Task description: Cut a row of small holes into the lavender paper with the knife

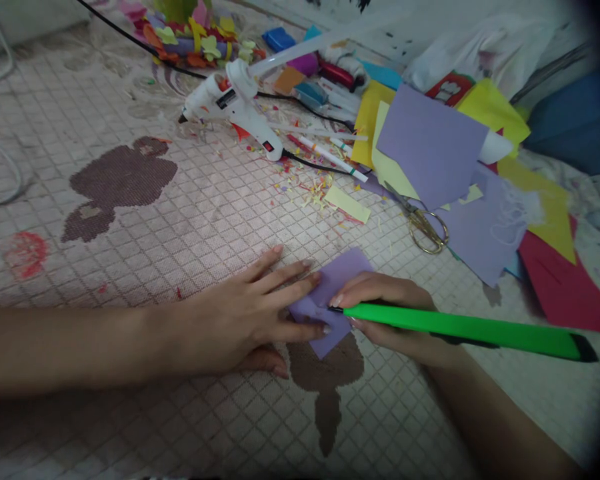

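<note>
lilac paper (343,272) pressed flat under open left hand (245,321); right hand (385,290) grips green marker (460,327)

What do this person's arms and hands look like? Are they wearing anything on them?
The left arm and right arm are bare, with no sleeves showing. The left hand and right hand have no visible rings, watch or bracelet.

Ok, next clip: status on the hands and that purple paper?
Left hand flat on purple paper. Right hand gripping green pen-like tool, tip at paper. Gold scissors lie beyond, apart from hands.
</note>
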Action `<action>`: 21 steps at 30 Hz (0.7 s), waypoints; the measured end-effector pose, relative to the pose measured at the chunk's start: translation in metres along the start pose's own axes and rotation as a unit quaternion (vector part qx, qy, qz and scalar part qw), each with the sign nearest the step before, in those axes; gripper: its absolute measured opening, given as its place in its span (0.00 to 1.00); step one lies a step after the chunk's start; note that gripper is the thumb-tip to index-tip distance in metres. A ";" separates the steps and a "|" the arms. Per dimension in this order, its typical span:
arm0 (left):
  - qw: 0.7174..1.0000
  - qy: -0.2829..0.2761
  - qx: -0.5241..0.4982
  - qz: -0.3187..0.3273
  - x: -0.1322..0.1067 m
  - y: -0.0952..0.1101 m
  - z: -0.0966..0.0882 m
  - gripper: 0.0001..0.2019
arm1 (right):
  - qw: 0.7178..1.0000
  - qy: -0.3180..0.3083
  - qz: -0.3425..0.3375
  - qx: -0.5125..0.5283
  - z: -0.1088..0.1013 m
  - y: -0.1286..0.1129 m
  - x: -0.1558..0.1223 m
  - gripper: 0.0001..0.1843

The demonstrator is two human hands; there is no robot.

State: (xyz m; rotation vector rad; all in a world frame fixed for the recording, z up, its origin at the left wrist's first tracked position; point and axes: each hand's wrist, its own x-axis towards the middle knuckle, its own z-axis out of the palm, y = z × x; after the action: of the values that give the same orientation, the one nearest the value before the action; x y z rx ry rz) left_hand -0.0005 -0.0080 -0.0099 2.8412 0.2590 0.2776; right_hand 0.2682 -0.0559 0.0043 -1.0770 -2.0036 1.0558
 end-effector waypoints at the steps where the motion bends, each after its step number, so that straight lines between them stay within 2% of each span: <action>1: 1.000 0.002 -0.001 0.000 0.000 0.000 0.000 0.26 | 1.000 -0.002 -0.001 0.003 0.000 0.000 0.000 0.12; 12: 1.000 -0.006 -0.001 -0.001 0.002 0.000 -0.002 0.26 | 0.998 -0.030 -0.057 -0.009 -0.002 0.002 0.004 0.10; 17: 1.000 0.000 0.001 -0.001 0.002 0.000 -0.002 0.26 | 0.996 -0.066 -0.062 -0.010 -0.004 0.007 0.004 0.10; 21: 1.000 -0.010 0.003 -0.005 0.002 0.001 -0.002 0.25 | 0.997 -0.043 -0.047 0.045 -0.006 0.007 0.003 0.11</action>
State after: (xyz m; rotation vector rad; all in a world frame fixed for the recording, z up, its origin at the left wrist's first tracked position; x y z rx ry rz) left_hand 0.0009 -0.0083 -0.0073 2.8462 0.2706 0.2479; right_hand 0.2739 -0.0494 0.0015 -0.8954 -2.0332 1.1488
